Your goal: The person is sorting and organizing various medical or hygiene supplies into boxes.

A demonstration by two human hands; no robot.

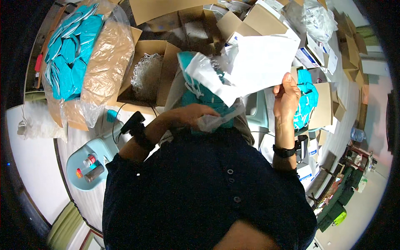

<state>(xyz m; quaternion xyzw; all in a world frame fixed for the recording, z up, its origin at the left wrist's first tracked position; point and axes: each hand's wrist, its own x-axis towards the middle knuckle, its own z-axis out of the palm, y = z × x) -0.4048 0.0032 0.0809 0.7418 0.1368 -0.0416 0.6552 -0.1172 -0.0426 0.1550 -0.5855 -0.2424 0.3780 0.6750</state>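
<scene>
My right hand (287,96) is raised, with thumb and fingers pinching the lower right corner of a white sheet (266,58). Another crumpled white piece (210,79) spreads left of that sheet; whether the two are joined I cannot tell. Close to my body, my left hand (196,116) is closed on a clear plastic bag (223,118). Its fingers are partly hidden. Under both hands, teal fabric pieces (193,99) with white cords lie over my lap.
On the left, a large plastic-lined box holds many folded teal pieces (87,41). Beside it stands an open carton (166,62) of white cords. More teal pieces (306,98) fill a carton at right. A pale blue stool (75,164) carries bottles. White boxes (306,56) stand at upper right.
</scene>
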